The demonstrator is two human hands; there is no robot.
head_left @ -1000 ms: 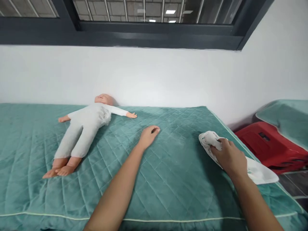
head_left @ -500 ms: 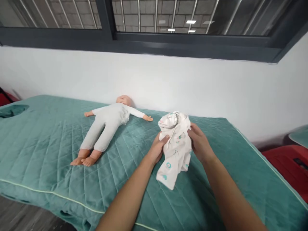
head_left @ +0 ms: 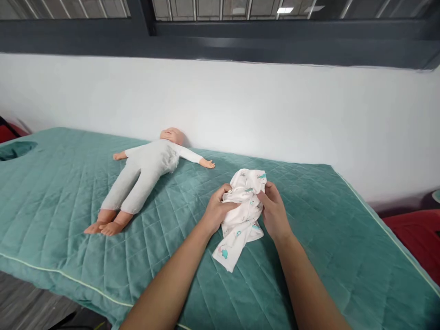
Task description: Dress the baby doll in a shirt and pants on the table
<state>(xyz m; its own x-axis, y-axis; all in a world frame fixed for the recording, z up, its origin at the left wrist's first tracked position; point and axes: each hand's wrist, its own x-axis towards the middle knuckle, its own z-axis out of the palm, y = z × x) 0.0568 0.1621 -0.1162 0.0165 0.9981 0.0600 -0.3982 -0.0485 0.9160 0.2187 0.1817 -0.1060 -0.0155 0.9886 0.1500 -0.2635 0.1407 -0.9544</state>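
Bunched between my two hands is a white baby garment (head_left: 243, 208) with small green and pink prints. My left hand (head_left: 219, 208) pinches its left side, thumb on top. On the other side my right hand (head_left: 274, 208) grips the gathered cloth near its upper right edge. One end of the garment hangs down toward me, close over the green quilted cover. To the left a baby doll (head_left: 146, 167) with a white cloth body lies on its back, arms spread, its head near the wall.
A green quilted cover (head_left: 62, 201) spreads over the bed, with a hole at its far left. Behind it rise a white wall (head_left: 220, 105) and a dark window frame (head_left: 240, 43). A red chair (head_left: 415, 236) stands at the right edge.
My hands have gathered the garment into a tighter bunch, and its upper part now lies folded over. The camera has tilted down slightly. The doll has stayed where it lay.
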